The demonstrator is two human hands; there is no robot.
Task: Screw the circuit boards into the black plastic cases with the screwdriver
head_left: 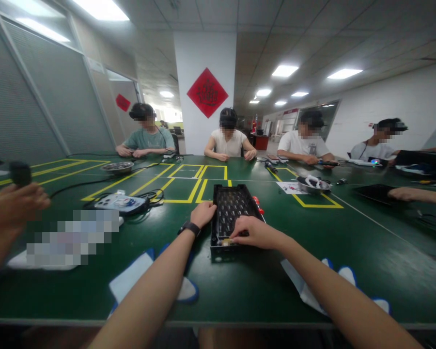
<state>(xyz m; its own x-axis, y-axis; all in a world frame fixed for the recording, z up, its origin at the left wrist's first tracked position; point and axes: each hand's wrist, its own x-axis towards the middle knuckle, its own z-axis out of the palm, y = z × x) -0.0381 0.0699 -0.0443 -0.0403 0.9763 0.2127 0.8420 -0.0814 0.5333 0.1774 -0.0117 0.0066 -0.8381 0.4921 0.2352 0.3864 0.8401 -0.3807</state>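
Note:
A black rectangular tray-like case (232, 206) with a perforated inside lies on the green table (261, 291) in front of me. My left hand (202, 214), with a black watch on the wrist, grips the case's left edge with curled fingers. My right hand (255, 232) rests over the case's near end, fingers bent down onto a small part that I cannot make out. A red-handled tool (257, 202) lies just beyond the case's right side.
White gloves with blue tips lie under my forearms at left (141, 276) and right (345, 281). A blue-white device with cables (121, 202) sits at left. Yellow tape lines (189, 186) mark the table. Several people sit across; another person's hand (14, 208) is at far left.

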